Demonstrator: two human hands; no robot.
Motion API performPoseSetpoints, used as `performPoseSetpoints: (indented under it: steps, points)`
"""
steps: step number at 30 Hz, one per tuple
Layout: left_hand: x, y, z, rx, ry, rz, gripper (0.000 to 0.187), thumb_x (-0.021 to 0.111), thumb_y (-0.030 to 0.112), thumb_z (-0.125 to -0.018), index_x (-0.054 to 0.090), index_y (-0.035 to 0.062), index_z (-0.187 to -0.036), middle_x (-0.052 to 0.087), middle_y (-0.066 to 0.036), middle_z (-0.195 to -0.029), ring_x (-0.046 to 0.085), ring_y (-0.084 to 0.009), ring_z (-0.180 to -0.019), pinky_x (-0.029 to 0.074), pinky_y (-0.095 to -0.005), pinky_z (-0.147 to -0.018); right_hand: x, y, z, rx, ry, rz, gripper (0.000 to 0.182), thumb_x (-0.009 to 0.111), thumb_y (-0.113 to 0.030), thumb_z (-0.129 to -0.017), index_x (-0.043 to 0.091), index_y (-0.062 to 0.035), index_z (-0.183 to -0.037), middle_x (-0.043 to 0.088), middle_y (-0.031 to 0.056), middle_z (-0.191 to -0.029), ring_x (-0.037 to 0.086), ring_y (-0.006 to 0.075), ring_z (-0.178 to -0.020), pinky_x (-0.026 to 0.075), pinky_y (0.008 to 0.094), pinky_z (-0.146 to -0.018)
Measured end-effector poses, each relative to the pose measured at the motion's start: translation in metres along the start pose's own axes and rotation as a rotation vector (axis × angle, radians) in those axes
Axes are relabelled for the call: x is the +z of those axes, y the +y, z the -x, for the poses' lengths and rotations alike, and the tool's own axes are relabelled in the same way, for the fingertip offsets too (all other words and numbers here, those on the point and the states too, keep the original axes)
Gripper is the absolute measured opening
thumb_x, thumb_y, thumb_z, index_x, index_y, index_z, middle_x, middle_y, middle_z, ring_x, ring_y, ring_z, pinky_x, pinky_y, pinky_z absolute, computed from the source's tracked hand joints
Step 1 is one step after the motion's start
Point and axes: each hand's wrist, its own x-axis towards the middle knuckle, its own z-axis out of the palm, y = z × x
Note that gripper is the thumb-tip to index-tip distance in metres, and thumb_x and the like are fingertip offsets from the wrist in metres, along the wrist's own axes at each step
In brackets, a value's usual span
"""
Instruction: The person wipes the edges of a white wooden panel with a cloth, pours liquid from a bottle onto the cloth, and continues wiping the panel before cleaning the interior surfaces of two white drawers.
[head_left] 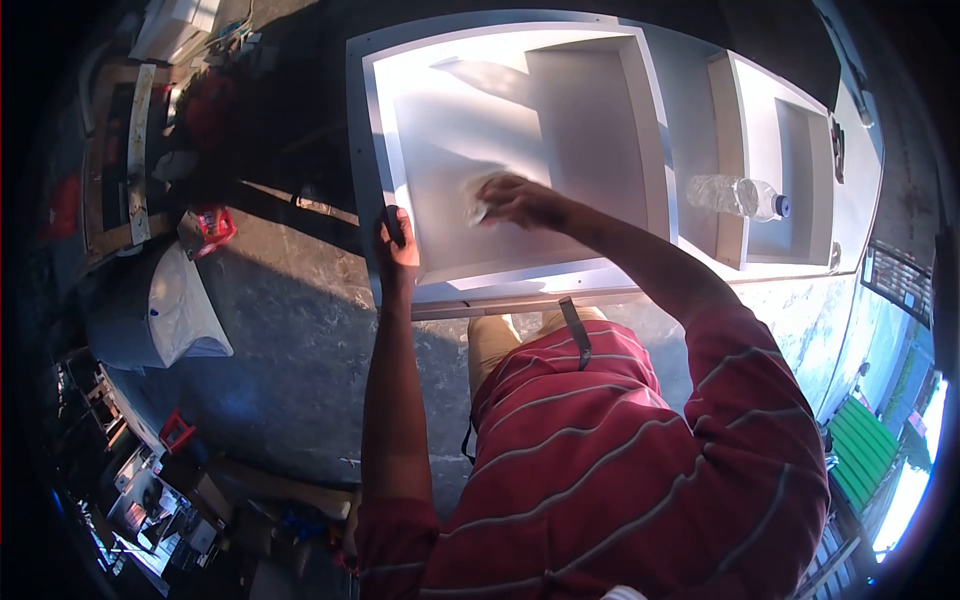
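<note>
A white cabinet (pixel 590 272) lies on its back in front of me, its large open compartment facing up. My left hand (pixel 397 250) is closed on the cabinet's left side edge near the front corner; some of its fingers are in shadow. My right hand (pixel 530 203) reaches into the large compartment with its fingers closed around a pale, crumpled cloth (pixel 474 195). The cloth is partly hidden by the fingers and slightly blurred. To the right, a clear plastic bottle (pixel 725 193) with a blue cap lies on its side across the divider by the smaller compartment.
On the concrete floor (pixel 290 370) to the left are a white-and-grey curved piece (pixel 185 310) and a red container (pixel 212 230). A wooden frame (pixel 142 150) stands farther left. Clutter fills the lower left, and a green slatted panel (pixel 864 452) is at the right.
</note>
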Motion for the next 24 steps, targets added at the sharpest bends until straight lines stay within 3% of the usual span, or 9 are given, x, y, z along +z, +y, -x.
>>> performPoseSetpoints:
  steps: [1, 4, 9, 12, 15, 17, 19, 20, 24]
  points:
    - [0.001, -0.004, -0.002, -0.024, -0.01, -0.004, 0.054, 0.043, 0.049, -0.093, 0.055, -0.0028, -0.105, 0.058, -0.024, -0.098, 0.057, -0.0377, -0.093, 0.044, -0.0422, -0.077, -0.017, 0.015, 0.016, -0.001, 0.004, 0.008, 0.031, 0.058, -0.012, -0.086, 0.059, -0.0185, -0.116, 0.058, 0.0063, -0.118, 0.047, 0.0236, -0.118, 0.037, 0.0359, -0.101]
    - [0.0, 0.001, 0.0, 0.012, 0.016, -0.072, 0.053, 0.043, 0.047, -0.093, 0.055, -0.003, -0.104, 0.058, -0.024, -0.098, 0.056, -0.0383, -0.094, 0.044, -0.0423, -0.077, -0.068, 0.043, 0.066, 0.871, 0.301, 0.601, 0.051, 0.048, -0.022, -0.091, 0.032, -0.0255, -0.139, 0.039, 0.0093, -0.14, 0.032, 0.0238, -0.133, 0.03, 0.0429, -0.107]
    - [0.004, -0.015, -0.006, 0.096, 0.03, -0.054, 0.053, 0.042, 0.047, -0.094, 0.055, -0.0034, -0.105, 0.058, -0.025, -0.099, 0.055, -0.0398, -0.095, 0.043, -0.0428, -0.079, -0.028, -0.006, 0.06, 0.706, -0.056, 0.481, 0.049, 0.045, -0.018, -0.091, 0.037, -0.0316, -0.137, 0.026, 0.0056, -0.148, 0.027, 0.025, -0.136, 0.022, 0.0487, -0.11]
    - [0.003, -0.013, -0.003, 0.05, 0.03, -0.11, 0.053, 0.041, 0.046, -0.094, 0.054, -0.0037, -0.107, 0.057, -0.025, -0.102, 0.054, -0.041, -0.096, 0.043, -0.0435, -0.079, -0.036, -0.006, 0.043, 0.297, -0.205, 0.361, 0.05, 0.053, -0.008, -0.083, 0.05, -0.032, -0.126, 0.031, 0.0056, -0.145, 0.028, 0.0284, -0.134, 0.027, 0.0486, -0.108]
    - [0.003, -0.015, -0.003, 0.052, 0.03, -0.122, 0.055, 0.041, 0.047, -0.094, 0.054, -0.0044, -0.109, 0.056, -0.027, -0.104, 0.054, -0.0415, -0.098, 0.043, -0.0439, -0.08, -0.081, 0.036, 0.023, 0.613, 0.09, 0.579, 0.041, 0.046, -0.012, -0.086, 0.053, -0.0293, -0.122, 0.043, 0.0076, -0.127, 0.041, 0.0258, -0.119, 0.031, 0.0409, -0.104]
    - [0.0, -0.011, -0.003, 0.048, 0.004, -0.124, 0.056, 0.04, 0.047, -0.094, 0.053, -0.0052, -0.11, 0.056, -0.028, -0.105, 0.053, -0.0424, -0.098, 0.043, -0.0447, -0.081, -0.108, 0.082, 0.018, 0.817, 0.133, 0.74, 0.034, 0.043, -0.014, -0.086, 0.053, -0.0129, -0.119, 0.046, 0.0073, -0.118, 0.044, 0.0235, -0.108, 0.037, 0.0381, -0.089]
    - [0.002, -0.012, -0.004, 0.051, 0.014, -0.125, 0.058, 0.04, 0.048, -0.094, 0.053, -0.0055, -0.11, 0.055, -0.029, -0.106, 0.053, -0.0429, -0.1, 0.043, -0.0446, -0.081, -0.133, 0.112, 0.025, 0.958, -0.387, 1.307, 0.034, 0.051, -0.014, -0.08, 0.057, -0.0039, -0.112, 0.05, 0.0132, -0.106, 0.05, 0.0248, -0.097, 0.038, 0.0344, -0.077]
    - [0.003, -0.014, -0.003, 0.049, 0.028, -0.123, 0.059, 0.039, 0.049, -0.094, 0.053, -0.0058, -0.111, 0.055, -0.029, -0.107, 0.052, -0.0434, -0.101, 0.043, -0.0445, -0.082, -0.145, 0.12, 0.03, 0.954, -0.388, 1.436, 0.031, 0.056, -0.016, -0.077, 0.062, -0.006, -0.107, 0.053, 0.0139, -0.102, 0.051, 0.0242, -0.094, 0.038, 0.0329, -0.072]
    - [0.004, -0.013, -0.003, 0.032, 0.063, -0.126, 0.061, 0.038, 0.051, -0.094, 0.052, -0.0057, -0.113, 0.055, -0.029, -0.11, 0.052, -0.0433, -0.103, 0.043, -0.0439, -0.084, -0.155, 0.121, 0.019, 1.149, -0.693, 1.129, 0.028, 0.058, -0.02, -0.08, 0.065, -0.0066, -0.103, 0.058, 0.0151, -0.104, 0.054, 0.027, -0.097, 0.041, 0.0349, -0.069]
